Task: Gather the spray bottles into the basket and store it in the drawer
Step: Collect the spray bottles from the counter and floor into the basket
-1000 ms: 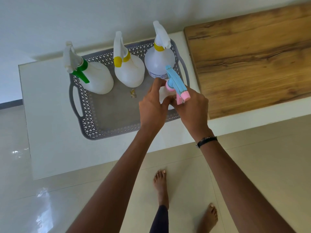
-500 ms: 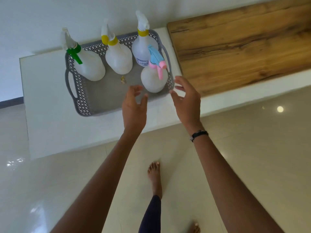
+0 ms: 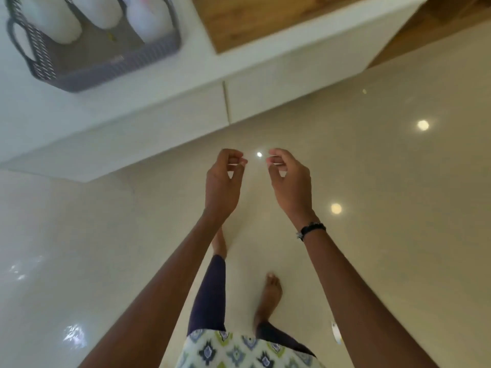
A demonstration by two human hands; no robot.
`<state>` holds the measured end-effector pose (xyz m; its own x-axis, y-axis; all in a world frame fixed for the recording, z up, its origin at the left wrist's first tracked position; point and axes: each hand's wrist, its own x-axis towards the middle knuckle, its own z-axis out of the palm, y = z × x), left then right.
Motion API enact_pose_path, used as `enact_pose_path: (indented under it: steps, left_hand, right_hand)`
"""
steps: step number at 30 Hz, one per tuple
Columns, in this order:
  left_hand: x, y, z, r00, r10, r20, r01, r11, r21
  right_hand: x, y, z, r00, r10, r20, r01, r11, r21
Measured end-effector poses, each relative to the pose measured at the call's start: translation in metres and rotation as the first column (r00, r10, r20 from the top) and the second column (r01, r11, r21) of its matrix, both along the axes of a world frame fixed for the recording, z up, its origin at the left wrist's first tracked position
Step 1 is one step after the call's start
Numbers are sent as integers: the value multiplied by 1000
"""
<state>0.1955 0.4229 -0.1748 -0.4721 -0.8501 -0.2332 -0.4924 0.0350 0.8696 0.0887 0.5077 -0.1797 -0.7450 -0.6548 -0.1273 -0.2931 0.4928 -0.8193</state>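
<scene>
Left hand (image 3: 223, 181) and right hand (image 3: 289, 181) hang loosely curled, holding nothing; basket (image 3: 106, 73) with spray bottles (image 3: 148, 19) sits well beyond the fingertips.

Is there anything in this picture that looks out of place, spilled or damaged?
Only a minor thing: a small yellowish scrap lies loose on the floor of the grey perforated plastic basket, beside the white plastic spray bottles. It is too blurred to identify. The bottles stand upright, and no spill or damage is visible.
</scene>
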Motion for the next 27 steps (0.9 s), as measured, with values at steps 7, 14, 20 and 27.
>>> enact_pose_path:
  steps: [7, 14, 20, 27]
  left_hand:
    - [12, 154, -28, 981, -177, 76, 158, 964, 215]
    - [40, 260, -53, 935, -318, 154, 220, 865, 451]
    - [69, 338, -84, 906, -398, 141, 276, 812, 514]
    - [93, 426, -129, 859, -478, 183, 289, 749, 597]
  right_hand:
    - [21, 181, -38, 988, -143, 67, 128, 974, 184]
    - [73, 322, -84, 944, -289, 159, 212, 901, 378]
    - [108, 429, -121, 928, -341, 150, 221, 829, 514]
    - [111, 516, -153, 991, -106, 84, 17, 715, 699]
